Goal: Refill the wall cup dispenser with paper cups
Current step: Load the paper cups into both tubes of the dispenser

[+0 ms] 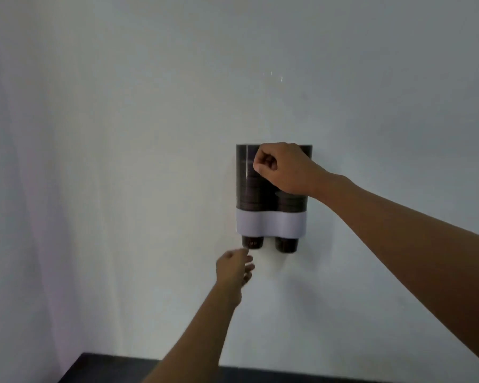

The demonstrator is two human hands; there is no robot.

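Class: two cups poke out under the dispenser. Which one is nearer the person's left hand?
The left cup, the one with lettering. The left hand is just below it; the right cup hangs farther off, plain-sided.

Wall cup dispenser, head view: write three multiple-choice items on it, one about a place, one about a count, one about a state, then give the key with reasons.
1. Where is the left hand?
A. on top of the dispenser
B. just below the left cup
C. on the dark counter

2. How many cup bottoms stick out under the white band?
A. one
B. two
C. four

3. How do the fingers of the right hand lie?
A. spread flat on the wall
B. straight, pointing down
C. curled in front of the upper part of the dispenser

Key:
1 B: the left hand reaches up under the left cup.
2 B: the left cup and the right cup hang side by side.
3 C: the fingers are curled over the dispenser; whether they hold anything cannot be told.
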